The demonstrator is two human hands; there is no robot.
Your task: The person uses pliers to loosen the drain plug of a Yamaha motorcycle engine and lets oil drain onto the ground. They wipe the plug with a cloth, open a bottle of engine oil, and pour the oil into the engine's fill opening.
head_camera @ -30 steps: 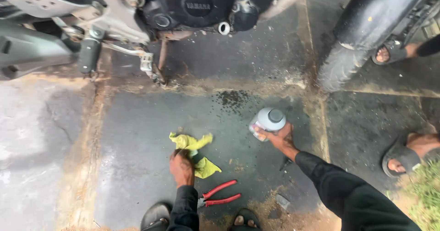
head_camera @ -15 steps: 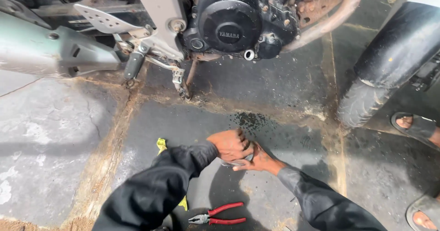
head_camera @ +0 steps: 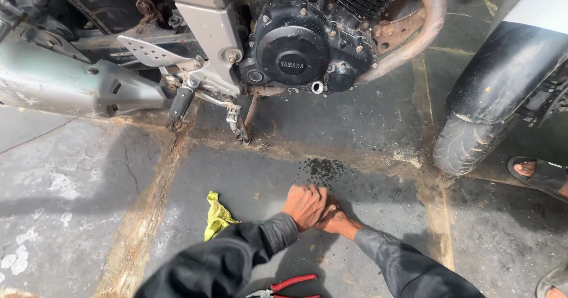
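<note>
A yellow rag [head_camera: 218, 216], red-handled pliers [head_camera: 290, 285], black sleeves [head_camera: 236, 262] and a black engine cover [head_camera: 294, 50].

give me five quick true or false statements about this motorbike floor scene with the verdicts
1. Both hands, left hand and right hand, are pressed together low over the floor. True.
2. The yellow rag lies right of the hands. False: it lies to their left.
3. The red-handled pliers lie on the floor near the sleeves. True.
4. The left hand holds the pliers. False: they lie untouched.
5. A sandalled foot shows beside the black tyre. True.
</note>
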